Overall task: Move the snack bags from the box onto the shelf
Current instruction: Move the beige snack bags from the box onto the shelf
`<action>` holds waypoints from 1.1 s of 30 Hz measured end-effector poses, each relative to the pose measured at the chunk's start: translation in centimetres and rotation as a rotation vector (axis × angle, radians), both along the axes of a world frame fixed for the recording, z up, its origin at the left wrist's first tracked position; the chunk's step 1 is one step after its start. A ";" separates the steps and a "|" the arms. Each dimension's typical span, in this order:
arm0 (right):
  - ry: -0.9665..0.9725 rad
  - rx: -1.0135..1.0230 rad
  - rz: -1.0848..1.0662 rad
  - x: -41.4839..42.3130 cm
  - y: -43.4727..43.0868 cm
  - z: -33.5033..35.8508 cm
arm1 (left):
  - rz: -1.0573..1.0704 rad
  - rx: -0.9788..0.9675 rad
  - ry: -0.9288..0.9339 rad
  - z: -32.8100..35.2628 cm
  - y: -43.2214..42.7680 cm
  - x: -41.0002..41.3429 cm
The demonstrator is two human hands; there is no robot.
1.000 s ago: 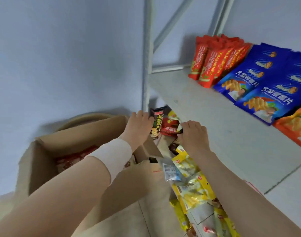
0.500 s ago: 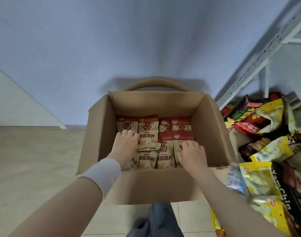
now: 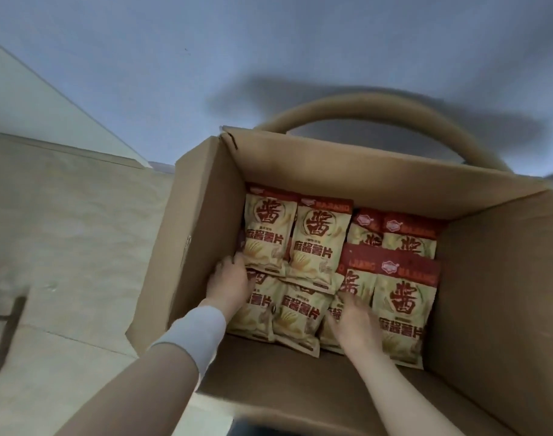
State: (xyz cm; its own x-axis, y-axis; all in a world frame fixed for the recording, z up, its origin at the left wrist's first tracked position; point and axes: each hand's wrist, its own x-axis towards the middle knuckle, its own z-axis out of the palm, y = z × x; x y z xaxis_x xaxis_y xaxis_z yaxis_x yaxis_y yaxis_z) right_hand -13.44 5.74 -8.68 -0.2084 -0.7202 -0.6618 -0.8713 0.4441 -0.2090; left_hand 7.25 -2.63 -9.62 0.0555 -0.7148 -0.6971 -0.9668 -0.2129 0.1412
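Moved: left hand (image 3: 229,283) has slid to the 9 o'clock edge of the chip bags (image 3: 319,240).
Left fingers: curled at one bag's lower corner; whether they grip it cannot be told.
Right hand (image 3: 353,320): fingers straight, spread flat on the bags, 6 o'clock.
Chip bags: packed inside the cardboard box (image 3: 203,221).

Open cardboard box (image 3: 206,247), snack bags (image 3: 319,240) inside, perhaps on chair (image 3: 363,105)

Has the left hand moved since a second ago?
Yes. The left hand went from outside the box, on its right, to inside it by its left wall.
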 end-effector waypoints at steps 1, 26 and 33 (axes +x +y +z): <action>-0.029 0.002 -0.070 0.2 -1.2 -1.4 | 0.103 0.013 0.050 -1.3 -0.9 -0.1; -0.587 0.163 -0.982 -0.6 -7.5 -9.7 | 0.710 0.081 0.546 -10.1 -8.5 -2.4; -0.717 -0.004 -1.044 -3.3 -1.9 -2.8 | 0.755 0.018 0.813 -1.7 -5.0 -2.3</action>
